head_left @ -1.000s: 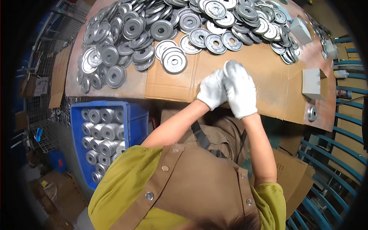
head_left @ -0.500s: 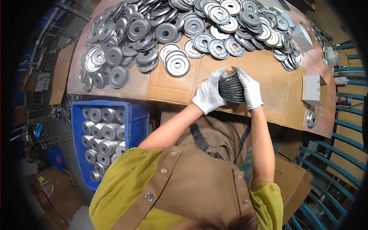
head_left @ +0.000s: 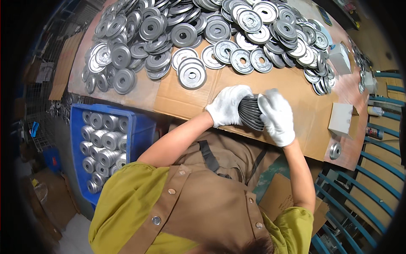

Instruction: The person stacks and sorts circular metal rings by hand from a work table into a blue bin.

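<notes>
Over the near edge of the cardboard sheet (head_left: 300,118), a stack of dark grey ring-shaped metal discs (head_left: 250,113) is held between my two white-gloved hands. My left hand (head_left: 229,106) is closed round the stack's left side. On the other side, my right hand (head_left: 278,117) presses against the discs, its fingertips slightly blurred near the top. The gloves hide both ends of the stack. Closest of the loose discs is a small overlapping group of silver discs (head_left: 192,78) lying ahead and to the left.
A large heap of metal discs (head_left: 184,35) covers the far table. At my left stands a blue crate (head_left: 141,131) with rows of stacked discs. A white box (head_left: 340,120) and one single disc (head_left: 335,150) sit at right, beside teal rails (head_left: 368,199).
My right hand has shifted down along the stack, and its fingertips are now blurred. The stack stands more upright. The whole view has turned a little.
</notes>
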A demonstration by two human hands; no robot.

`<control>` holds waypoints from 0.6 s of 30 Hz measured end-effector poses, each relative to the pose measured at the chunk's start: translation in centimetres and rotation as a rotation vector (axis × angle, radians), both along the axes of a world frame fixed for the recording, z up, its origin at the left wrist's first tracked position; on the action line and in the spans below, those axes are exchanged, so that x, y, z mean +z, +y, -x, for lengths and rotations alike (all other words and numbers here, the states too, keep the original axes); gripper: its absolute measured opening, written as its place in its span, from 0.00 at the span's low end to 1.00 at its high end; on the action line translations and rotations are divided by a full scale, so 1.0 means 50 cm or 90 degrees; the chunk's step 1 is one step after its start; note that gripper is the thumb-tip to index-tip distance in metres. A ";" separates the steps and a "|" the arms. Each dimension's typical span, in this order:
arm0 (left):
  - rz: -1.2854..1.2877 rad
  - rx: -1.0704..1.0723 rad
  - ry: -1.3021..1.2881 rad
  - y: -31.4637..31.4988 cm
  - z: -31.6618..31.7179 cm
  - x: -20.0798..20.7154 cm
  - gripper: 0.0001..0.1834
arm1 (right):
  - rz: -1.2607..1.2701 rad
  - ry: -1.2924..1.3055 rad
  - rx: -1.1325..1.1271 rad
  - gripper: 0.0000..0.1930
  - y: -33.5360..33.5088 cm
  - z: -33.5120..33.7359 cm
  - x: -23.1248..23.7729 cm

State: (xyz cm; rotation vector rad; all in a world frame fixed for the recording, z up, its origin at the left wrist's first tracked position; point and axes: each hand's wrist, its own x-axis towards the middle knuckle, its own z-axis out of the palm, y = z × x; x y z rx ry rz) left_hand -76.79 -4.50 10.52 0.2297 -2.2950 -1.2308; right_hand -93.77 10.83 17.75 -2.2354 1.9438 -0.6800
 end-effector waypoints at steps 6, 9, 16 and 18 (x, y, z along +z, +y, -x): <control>0.097 -0.051 -0.028 0.003 0.013 -0.053 0.33 | -0.100 0.078 0.279 0.24 -0.122 -0.009 0.047; 0.036 0.015 0.037 0.010 0.019 -0.029 0.35 | -0.115 0.051 0.246 0.26 -0.073 0.045 0.050; 0.098 -0.031 0.060 0.009 0.014 -0.038 0.31 | -0.045 0.038 0.179 0.22 -0.067 -0.016 0.037; 0.113 -0.076 0.041 -0.007 0.013 -0.062 0.28 | -0.058 0.064 0.246 0.20 -0.105 -0.031 0.048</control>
